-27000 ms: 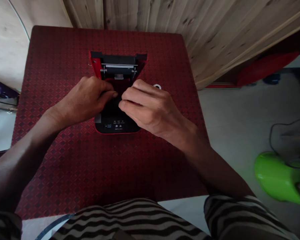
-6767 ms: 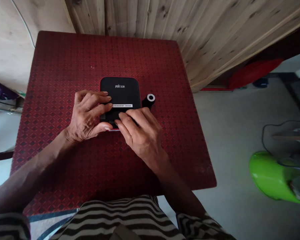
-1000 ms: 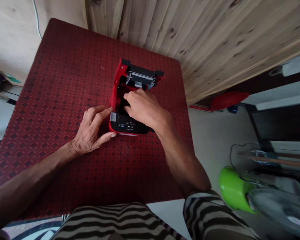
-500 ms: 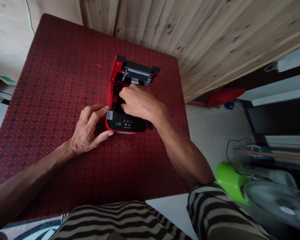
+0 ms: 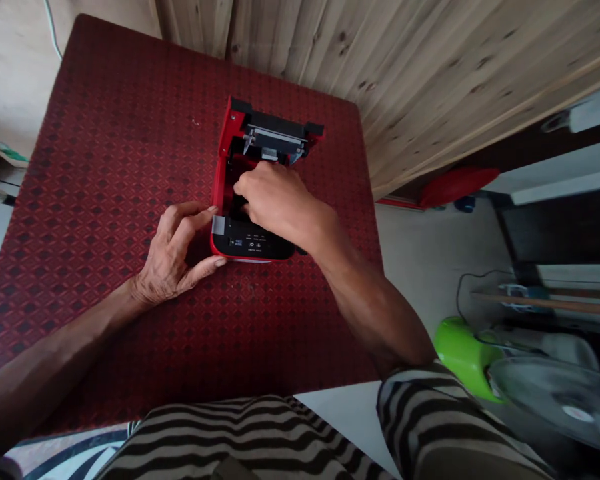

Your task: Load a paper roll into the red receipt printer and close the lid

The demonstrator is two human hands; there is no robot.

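A small red and black label printer (image 5: 253,247) stands on the table with its hinged lid (image 5: 275,130) raised at the back, showing a roller and metal bars. My left hand (image 5: 173,257) braces its front left corner, fingertips against the left side and thumb at the front edge, the fingers slightly bent. Inside the paper compartment, the curled fingers of my right hand (image 5: 275,197) reach down from the right. Their tips are partly hidden, and whatever they pinch cannot be made out. A bit of a dark object shows beside the printer under my right wrist.
The printer rests on a red patterned table (image 5: 125,133). Wood-plank wall (image 5: 300,47) runs behind. To the right on the floor are a green rounded object (image 5: 463,353), a fan (image 5: 565,400) and a red object (image 5: 460,187).
Several seconds ago the printer's lid was down, with a black roll beside it; now the lid stands up. Over the last second my right hand stays in the compartment, while the view shifts slightly.
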